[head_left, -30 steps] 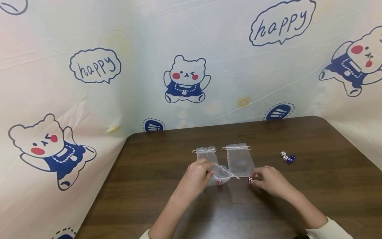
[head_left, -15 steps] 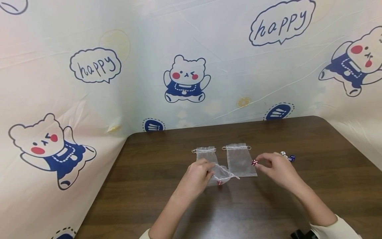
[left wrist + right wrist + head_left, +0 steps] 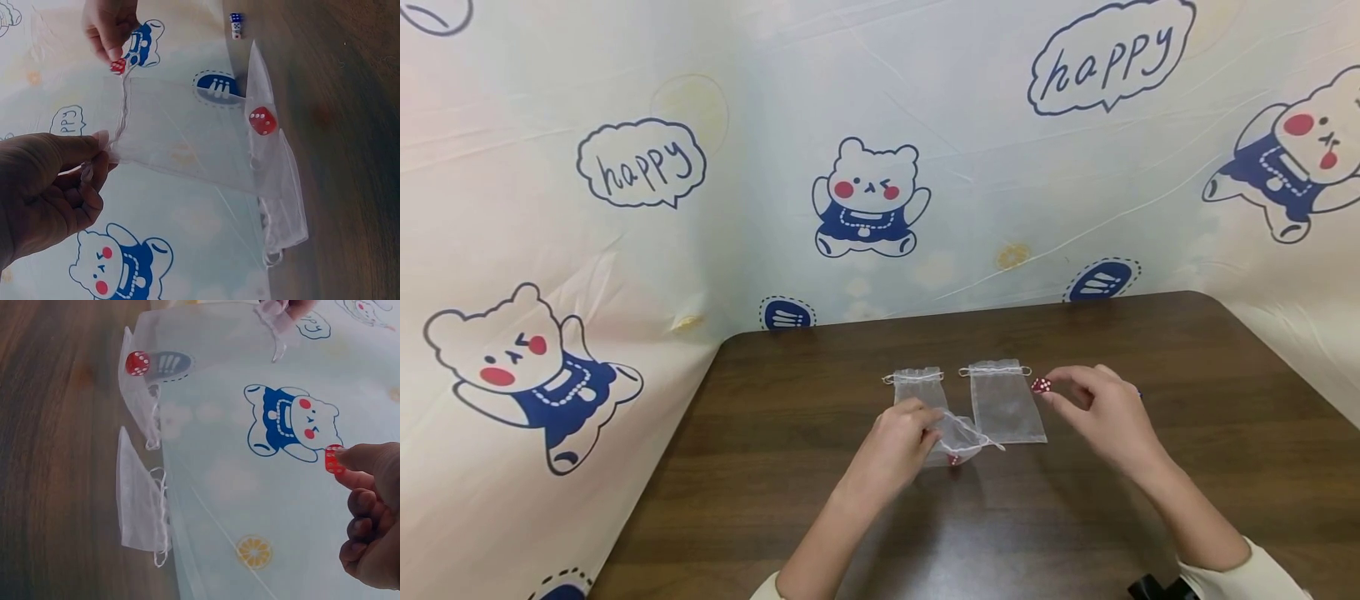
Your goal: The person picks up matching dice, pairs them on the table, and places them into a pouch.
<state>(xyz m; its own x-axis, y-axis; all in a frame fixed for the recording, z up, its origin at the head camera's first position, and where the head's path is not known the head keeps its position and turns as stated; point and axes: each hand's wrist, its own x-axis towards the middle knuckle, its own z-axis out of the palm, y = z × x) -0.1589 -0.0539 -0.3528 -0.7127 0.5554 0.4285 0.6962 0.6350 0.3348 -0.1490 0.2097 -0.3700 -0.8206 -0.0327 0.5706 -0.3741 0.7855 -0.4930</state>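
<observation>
My left hand [image 3: 891, 442] pinches the mouth of a sheer white drawstring bag [image 3: 181, 137], holding it upright above the table. One red die [image 3: 262, 120] with white dots lies at the bottom of that bag, seen through the mesh. Between thumb and fingertips, my right hand [image 3: 1108, 417] pinches another red die [image 3: 334, 459], raised to the right of the held bag and apart from it. Two more sheer drawstring bags lie flat: a right one [image 3: 1003, 404], and a left one [image 3: 917, 383] partly covered by my left hand.
Blue and white dice [image 3: 236, 25] sit close together on the dark wooden table [image 3: 760, 483]; in the head view my right hand hides nearly all of them. A printed cloth [image 3: 737, 208] with bears hangs behind the table. Something black [image 3: 1161, 587] shows beside the right sleeve.
My right hand has lifted the red die off the table and carried it up and away from me, beside the right bag. The left hand and its bag have stayed in place.
</observation>
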